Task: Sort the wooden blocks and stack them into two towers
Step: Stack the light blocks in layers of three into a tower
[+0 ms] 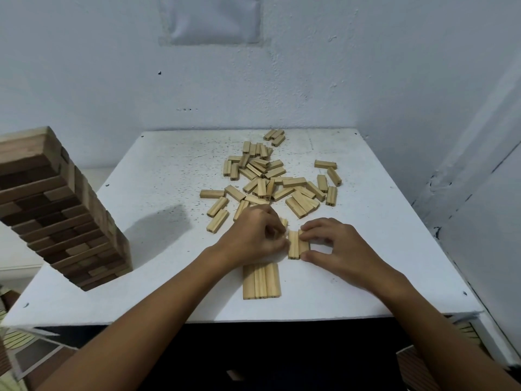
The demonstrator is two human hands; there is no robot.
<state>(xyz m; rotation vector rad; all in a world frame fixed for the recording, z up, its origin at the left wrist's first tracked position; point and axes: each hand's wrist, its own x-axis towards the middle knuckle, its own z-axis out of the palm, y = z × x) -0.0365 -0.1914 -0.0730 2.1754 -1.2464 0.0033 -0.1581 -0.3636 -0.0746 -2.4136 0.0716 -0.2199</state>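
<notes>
Table: a white table (158,176) with small dark specks, set against a pale wall (310,66).
Loose blocks: a heap of light wooden blocks (270,179) lies at 12 o'clock from the hands, near the far middle of the table.
Tall tower: a tower of darker wooden blocks (62,210) stands at 9 o'clock, on the left edge of the table.
Row of three: three light blocks (261,281) lie side by side at 6 o'clock from the hands, touching each other.
Pair of blocks: two light blocks (298,244) lie side by side between the hands.
Left hand: the left hand (255,235) has a narrow grip, its fingers curled round a small block (283,222) that is mostly hidden.
Right hand: the right hand (335,245) has a narrow grip on the pair of blocks, fingers on the far end and thumb on the near end.
</notes>
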